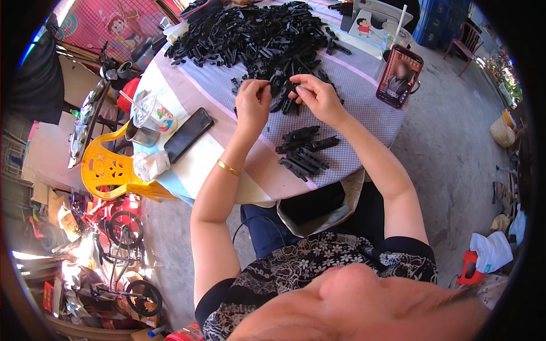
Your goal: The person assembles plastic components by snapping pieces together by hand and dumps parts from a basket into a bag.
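Observation:
A large heap of small black plastic parts (pixel 256 34) covers the far side of the round table. At its near edge, my left hand (pixel 253 105) is closed, thumb and forefinger pinched at the left side of a black plastic part (pixel 277 81). My right hand (pixel 320 101) faces it from the right, its fingers bent in a pinch by the dark pieces; what they hold blends into the heap behind. Nearer to me, a small group of longer black plastic parts (pixel 304 154) lies on the tablecloth between my forearms.
To the left on the table (pixel 210 170) lie a black phone (pixel 190 133), a lidded cup with a straw (pixel 153 113) and a metal cup (pixel 141 136). An upright phone (pixel 399 77) stands at the right. An open bag (pixel 318 210) hangs below the near edge. A yellow chair (pixel 108 165) stands left.

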A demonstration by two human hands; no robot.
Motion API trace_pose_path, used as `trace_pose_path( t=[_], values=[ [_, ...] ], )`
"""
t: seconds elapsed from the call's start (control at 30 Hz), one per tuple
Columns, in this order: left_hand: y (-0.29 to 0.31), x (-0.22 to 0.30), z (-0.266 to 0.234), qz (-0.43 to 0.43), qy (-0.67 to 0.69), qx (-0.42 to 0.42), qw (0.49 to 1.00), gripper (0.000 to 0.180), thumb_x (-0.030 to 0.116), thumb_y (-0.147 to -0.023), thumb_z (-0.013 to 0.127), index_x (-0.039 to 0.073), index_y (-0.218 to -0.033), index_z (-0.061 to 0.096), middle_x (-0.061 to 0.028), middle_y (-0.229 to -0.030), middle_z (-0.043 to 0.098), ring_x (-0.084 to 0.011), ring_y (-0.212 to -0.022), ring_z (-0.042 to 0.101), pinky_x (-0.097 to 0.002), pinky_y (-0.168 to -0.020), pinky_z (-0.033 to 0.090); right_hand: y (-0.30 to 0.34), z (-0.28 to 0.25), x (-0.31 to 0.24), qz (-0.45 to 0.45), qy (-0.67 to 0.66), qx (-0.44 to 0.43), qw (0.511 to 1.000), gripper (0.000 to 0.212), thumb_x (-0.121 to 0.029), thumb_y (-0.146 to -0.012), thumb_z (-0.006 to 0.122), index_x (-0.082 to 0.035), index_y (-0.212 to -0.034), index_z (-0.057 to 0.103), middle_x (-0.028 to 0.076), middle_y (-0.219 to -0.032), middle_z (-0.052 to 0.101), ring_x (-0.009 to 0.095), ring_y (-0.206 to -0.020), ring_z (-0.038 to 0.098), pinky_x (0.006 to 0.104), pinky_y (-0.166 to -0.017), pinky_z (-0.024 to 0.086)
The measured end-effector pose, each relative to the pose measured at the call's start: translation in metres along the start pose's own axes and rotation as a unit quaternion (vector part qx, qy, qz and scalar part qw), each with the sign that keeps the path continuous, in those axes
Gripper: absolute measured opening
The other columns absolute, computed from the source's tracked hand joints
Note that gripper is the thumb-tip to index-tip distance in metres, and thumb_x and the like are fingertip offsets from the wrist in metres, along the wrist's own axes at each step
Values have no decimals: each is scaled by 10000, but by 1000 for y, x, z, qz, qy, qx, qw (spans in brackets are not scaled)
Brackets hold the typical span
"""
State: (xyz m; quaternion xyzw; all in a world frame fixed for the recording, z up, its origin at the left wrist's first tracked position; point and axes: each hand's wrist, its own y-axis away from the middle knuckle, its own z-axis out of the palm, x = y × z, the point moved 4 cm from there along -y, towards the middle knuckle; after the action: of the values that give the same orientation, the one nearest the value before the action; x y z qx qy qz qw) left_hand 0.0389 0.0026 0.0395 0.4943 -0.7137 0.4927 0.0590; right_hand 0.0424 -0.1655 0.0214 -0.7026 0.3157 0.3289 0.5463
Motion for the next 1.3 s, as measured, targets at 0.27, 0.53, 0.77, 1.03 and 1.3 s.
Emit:
trace_pose_path(
  t=[0.27, 0.53, 0.77, 1.03, 1.3],
  values=[
    [17, -1, 17, -176, 368, -132, 903, 315, -2, -770, 602, -40, -1057, 478, -80, -779, 593, -136, -678, 606, -242, -624, 505, 0, 6, -1, 100, -53, -102, 988, 182, -82, -884, 498, -7, -1019, 593, 40, -686, 613, 89, -599, 571, 222, -562, 467],
    [18, -7, 21, -186, 331, -152, 912, 277, 1, -788, 600, -55, -1039, 500, -101, -843, 617, -125, -746, 608, -231, -674, 500, 1, 6, -5, -18, 82, -54, 995, 149, -104, -851, 544, -22, -944, 627, 101, -704, 634, 156, -596, 612, 254, -564, 482],
    [17, -6, 16, -161, 325, -139, 921, 250, 24, -817, 599, -41, -1045, 521, -98, -874, 626, -104, -765, 596, -216, -677, 484, 2, 4, -16, -101, 157, -26, 982, 166, -149, -796, 617, -38, -919, 631, 88, -724, 623, 221, -624, 604, 291, -604, 494],
    [14, 12, 6, -50, 227, -141, 962, 348, 1, -767, 624, 9, -1105, 547, -109, -880, 654, -111, -737, 600, -244, -694, 479, 0, 0, -9, -24, 100, -91, 991, 370, -228, -696, 728, -5, -968, 612, 119, -836, 636, 231, -720, 627, 300, -669, 494],
    [11, 19, -3, -12, 95, -218, 971, 301, 17, -736, 641, 12, -1034, 602, -110, -846, 656, -136, -708, 612, -264, -654, 479, 2, -1, -17, -20, 95, -115, 989, 336, -151, -687, 727, -13, -968, 605, 141, -850, 634, 231, -752, 636, 304, -665, 495]
  ],
)
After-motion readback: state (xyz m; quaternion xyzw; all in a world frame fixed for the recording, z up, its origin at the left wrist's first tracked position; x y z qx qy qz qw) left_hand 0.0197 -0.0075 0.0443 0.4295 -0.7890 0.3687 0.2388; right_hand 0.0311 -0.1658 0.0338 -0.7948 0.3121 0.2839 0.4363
